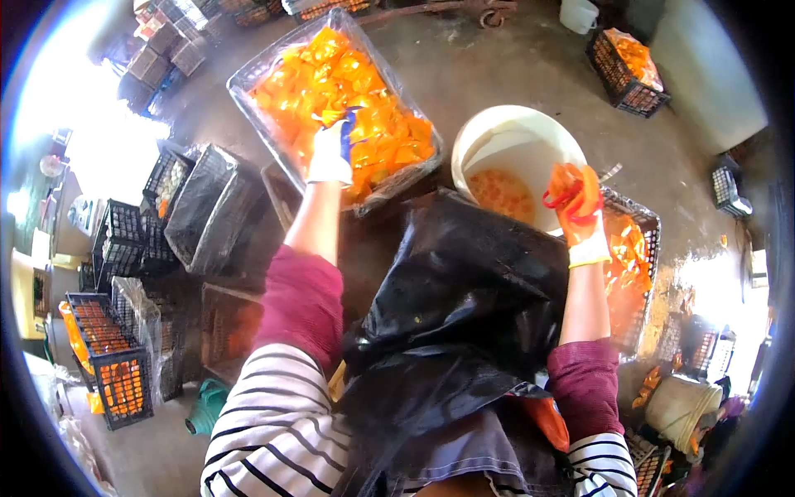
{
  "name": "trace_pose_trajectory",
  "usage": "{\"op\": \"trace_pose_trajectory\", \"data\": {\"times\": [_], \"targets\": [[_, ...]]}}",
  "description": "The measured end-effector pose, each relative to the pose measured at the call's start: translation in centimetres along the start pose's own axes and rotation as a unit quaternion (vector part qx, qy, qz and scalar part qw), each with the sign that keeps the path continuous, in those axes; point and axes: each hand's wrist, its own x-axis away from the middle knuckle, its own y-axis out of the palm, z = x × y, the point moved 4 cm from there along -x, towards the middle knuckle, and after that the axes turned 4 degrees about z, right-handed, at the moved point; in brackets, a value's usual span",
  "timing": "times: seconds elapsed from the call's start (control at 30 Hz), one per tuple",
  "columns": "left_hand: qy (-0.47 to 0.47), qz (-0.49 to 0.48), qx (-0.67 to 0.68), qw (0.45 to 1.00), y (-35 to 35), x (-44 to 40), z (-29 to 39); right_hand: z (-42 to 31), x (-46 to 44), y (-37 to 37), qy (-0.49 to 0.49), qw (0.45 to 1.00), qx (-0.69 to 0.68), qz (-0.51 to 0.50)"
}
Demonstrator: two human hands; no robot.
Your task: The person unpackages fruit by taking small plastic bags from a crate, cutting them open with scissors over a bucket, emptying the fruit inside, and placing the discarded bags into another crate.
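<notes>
My left hand (pixel 333 151), in a white and blue glove, reaches into a plastic-lined crate (pixel 248 91) full of shiny orange packets (pixel 385 124); its fingertips are down among the packets and hard to make out. Over the right rim of a white bucket (pixel 517 124) is my right hand (pixel 575 203), in an orange and white glove with the fingers curled; whatever it holds is hidden. Inside the bucket, orange pieces (pixel 501 192) lie in liquid. A second crate (pixel 648 240) with orange packets (pixel 627 253) stands beside my right forearm. A black apron (pixel 472 282) covers my lap.
Black crates (pixel 120 364) and a plastic-lined crate (pixel 207 207) stand on the left. At the upper right is a crate of orange packets (pixel 633 62). A whitish bucket (pixel 681 406) sits at the lower right, and a green object (pixel 209 406) lies on the floor at the lower left.
</notes>
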Motion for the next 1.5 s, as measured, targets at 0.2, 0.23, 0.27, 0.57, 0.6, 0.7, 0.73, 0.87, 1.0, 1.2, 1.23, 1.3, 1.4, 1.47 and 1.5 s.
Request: {"op": "trace_pose_trajectory", "data": {"times": [0.2,0.23,0.27,0.57,0.6,0.7,0.73,0.87,1.0,1.2,1.23,1.3,1.4,1.47,1.5], "targets": [[-0.133,-0.112,0.295,0.939,16.2,6.1,-5.0,4.6,-0.3,-0.1,0.138,0.981,0.116,0.077],[-0.119,-0.132,0.314,0.932,17.9,6.3,-6.8,5.6,-0.8,-0.8,0.160,0.978,0.105,0.077],[-0.106,-0.149,0.332,0.925,19.0,6.5,-8.7,5.8,-0.5,-0.3,0.127,0.937,0.323,0.028],[-0.019,-0.302,0.071,0.950,21.9,8.0,-10.9,2.7,1.8,5.8,0.072,0.871,0.484,-0.040],[-0.029,-0.312,0.083,0.946,21.8,8.3,-10.4,2.7,1.8,5.7,0.081,0.873,0.480,-0.035],[-0.057,-0.325,0.114,0.937,21.9,8.7,-9.1,2.5,1.8,5.2,0.097,0.881,0.462,-0.020],[-0.065,-0.319,0.121,0.938,21.9,8.8,-8.9,2.4,1.9,5.2,0.095,0.886,0.453,-0.015],[-0.225,-0.258,0.203,0.917,22.0,8.4,-10.3,3.0,0.4,2.7,0.015,0.839,0.543,0.014],[-0.238,-0.274,0.101,0.926,20.9,9.1,-11.0,2.0,0.6,3.2,0.074,0.875,0.474,0.067],[0.070,-0.308,-0.073,0.946,20.2,8.1,-11.4,2.0,0.5,3.3,-0.005,0.818,0.575,0.024],[0.102,-0.307,-0.125,0.938,20.1,8.3,-10.8,1.4,1.0,3.9,0.042,0.819,0.571,0.042],[0.118,-0.297,-0.241,0.917,20.0,8.9,-9.0,0.8,1.7,4.9,0.089,0.831,0.546,0.064],[0.040,-0.315,-0.186,0.930,19.7,7.2,-11.9,1.6,1.5,4.3,0.083,0.898,0.424,0.081],[-0.022,-0.339,-0.106,0.935,19.8,7.0,-12.8,4.5,-0.2,0.9,0.066,0.962,0.248,0.092],[-0.054,-0.352,-0.087,0.931,20.0,7.8,-12.0,4.2,-0.1,1.1,0.059,0.939,0.328,0.080]]}}
